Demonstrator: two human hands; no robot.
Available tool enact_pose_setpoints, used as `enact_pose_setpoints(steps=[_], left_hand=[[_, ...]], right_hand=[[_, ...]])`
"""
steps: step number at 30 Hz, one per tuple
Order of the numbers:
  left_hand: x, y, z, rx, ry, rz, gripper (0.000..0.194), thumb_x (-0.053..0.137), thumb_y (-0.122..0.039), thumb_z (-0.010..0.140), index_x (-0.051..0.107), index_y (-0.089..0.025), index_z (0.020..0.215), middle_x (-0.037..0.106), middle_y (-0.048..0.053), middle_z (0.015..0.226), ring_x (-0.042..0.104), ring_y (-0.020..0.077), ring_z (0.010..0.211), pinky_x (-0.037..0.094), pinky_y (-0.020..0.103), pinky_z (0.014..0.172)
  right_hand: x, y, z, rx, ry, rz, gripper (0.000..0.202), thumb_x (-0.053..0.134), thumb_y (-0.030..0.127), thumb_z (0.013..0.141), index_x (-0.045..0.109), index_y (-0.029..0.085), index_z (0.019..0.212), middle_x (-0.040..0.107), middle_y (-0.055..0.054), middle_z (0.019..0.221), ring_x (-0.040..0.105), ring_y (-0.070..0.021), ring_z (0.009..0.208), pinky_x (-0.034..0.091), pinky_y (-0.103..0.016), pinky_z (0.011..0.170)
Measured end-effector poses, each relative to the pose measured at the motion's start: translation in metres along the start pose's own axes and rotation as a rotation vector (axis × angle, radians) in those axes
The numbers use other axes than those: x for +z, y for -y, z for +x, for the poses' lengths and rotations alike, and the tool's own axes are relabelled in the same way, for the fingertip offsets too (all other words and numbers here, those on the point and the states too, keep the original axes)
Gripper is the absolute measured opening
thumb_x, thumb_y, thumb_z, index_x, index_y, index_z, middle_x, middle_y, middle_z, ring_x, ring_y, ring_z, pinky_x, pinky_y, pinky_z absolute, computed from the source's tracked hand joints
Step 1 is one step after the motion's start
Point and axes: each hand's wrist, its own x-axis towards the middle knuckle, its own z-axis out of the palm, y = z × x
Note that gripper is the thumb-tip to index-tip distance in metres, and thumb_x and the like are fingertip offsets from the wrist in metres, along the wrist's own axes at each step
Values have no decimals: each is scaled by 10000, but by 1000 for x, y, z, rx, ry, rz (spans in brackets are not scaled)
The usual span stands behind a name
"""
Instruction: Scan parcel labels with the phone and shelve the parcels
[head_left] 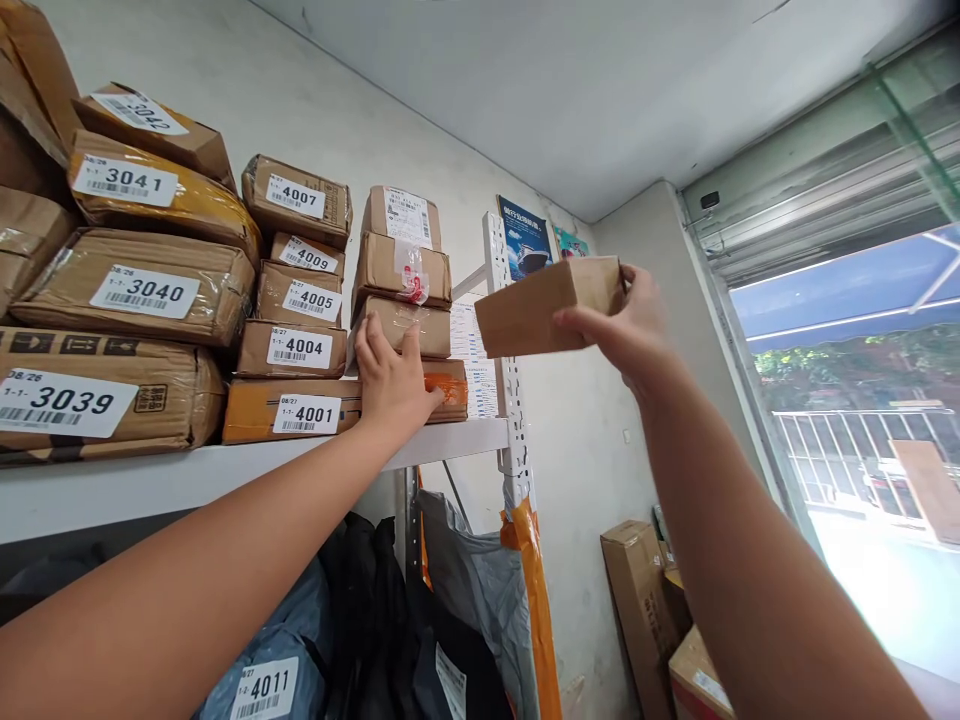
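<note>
My right hand [626, 325] grips a small brown cardboard box [529, 308] by its near end, raised to the right of the shelf post. My left hand [394, 375] lies with spread fingers against a stacked brown box [420, 328] at the right end of the shelf [300, 462]. Above that box sit a box with clear tape and a red mark [394, 268] and a top box with a white label [405, 215]. An orange-taped parcel [450, 388] lies at the bottom, partly behind my left hand.
Left of my hands stand stacks of labelled parcels, among them parcel 4007 [296, 198] and parcel 3040 [146, 290]. A perforated metal post [514, 400] ends the shelf. Bagged parcel 4011 [262, 690] lies below. Tall cartons [637, 590] lean by the wall near the bright doorway.
</note>
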Motion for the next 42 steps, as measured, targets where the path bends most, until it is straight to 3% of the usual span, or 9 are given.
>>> enact_pose_setpoints(steps=[3,7,10,13,15,21,31,38,42], left_hand=[[-1,0,0,-3,0,-5,822,795,-294,664,421,-135,1378,176,279,1544,210,477,1429,270,602,1139],[-3,-4,-1,-8,-7,28,810,780,-273,672,437,-114,1388,190,292,1541,202,477,1438,225,620,1158],[-1,-9,-6,151,17,79,717,729,-280,730,474,-97,1374,309,274,1509,257,443,1427,171,634,1179],[7,-16,-14,479,153,107,603,651,-286,802,513,-90,1355,455,207,1453,344,348,1401,161,533,1223],[15,-22,-18,572,229,125,605,625,-300,822,503,-52,1360,470,194,1455,358,317,1392,193,468,1222],[34,-36,-18,291,178,129,601,551,-253,851,430,-12,1388,485,195,1433,401,318,1328,311,462,1125],[39,-34,-12,302,122,60,621,633,-275,793,471,-47,1346,569,182,1272,448,339,1200,310,481,1086],[37,-34,-12,319,152,91,597,664,-237,771,501,-166,1341,548,134,1304,431,327,1200,308,484,1079],[37,-32,-13,330,141,83,578,648,-239,786,496,-178,1340,545,126,1297,419,324,1208,290,485,1090]], right_hand=[[-12,-6,-28,-258,118,35,982,785,449,614,289,197,1424,396,-180,1356,406,-432,1291,402,-634,1069],[-3,-9,-55,-589,231,-38,978,761,400,672,229,234,1476,411,-174,1341,426,-432,1251,415,-649,1043],[2,-8,-58,-700,300,-114,993,729,314,687,178,214,1507,414,-189,1340,414,-443,1247,391,-677,1054],[1,1,-56,-697,362,-140,1027,706,235,634,168,224,1508,431,-178,1339,419,-442,1236,418,-661,1035],[-1,7,-57,-691,384,-126,1020,708,238,627,182,240,1501,441,-170,1336,431,-440,1223,428,-653,1025],[-6,4,-69,-563,327,-41,971,695,253,599,259,234,1467,433,-166,1306,449,-421,1188,460,-625,984],[-7,9,-74,-538,373,-2,982,700,296,586,265,226,1463,410,-155,1313,419,-405,1229,421,-587,1047],[-20,-38,-41,-365,512,-151,1134,789,428,566,155,195,1478,394,-194,1375,429,-449,1269,419,-636,1039],[-23,-39,-34,-304,510,-203,1114,824,440,542,218,211,1448,443,-181,1345,500,-442,1210,475,-619,982]])
